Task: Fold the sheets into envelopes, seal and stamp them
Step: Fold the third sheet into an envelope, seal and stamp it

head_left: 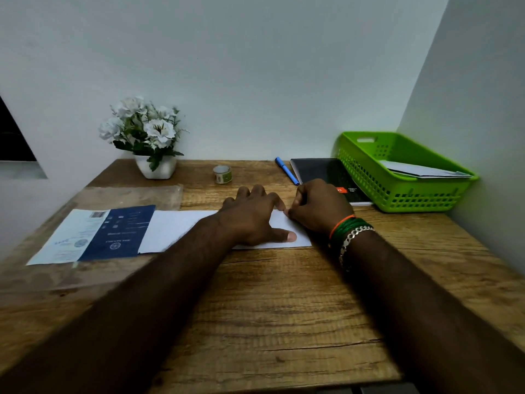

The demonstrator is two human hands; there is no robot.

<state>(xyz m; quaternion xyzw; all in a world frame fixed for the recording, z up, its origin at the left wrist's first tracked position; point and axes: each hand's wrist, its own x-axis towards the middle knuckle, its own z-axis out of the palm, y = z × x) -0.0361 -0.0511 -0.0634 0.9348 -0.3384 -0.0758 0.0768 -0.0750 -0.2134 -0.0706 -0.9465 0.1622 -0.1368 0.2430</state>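
A white envelope lies flat across the middle of the wooden desk. My left hand rests palm down on its right half, fingers spread, thumb pressed near the lower right corner. My right hand is curled at the envelope's upper right corner, its fingertips pinched together there; what they pinch is too small to tell. A small roll of stickers or stamps stands behind the hands. A blue and white printed wrapper lies left of the envelope.
A green plastic basket holding white envelopes sits at the back right against the wall. A black notebook and a blue pen lie beside it. A white flower pot stands back left, with a clear plastic sleeve in front.
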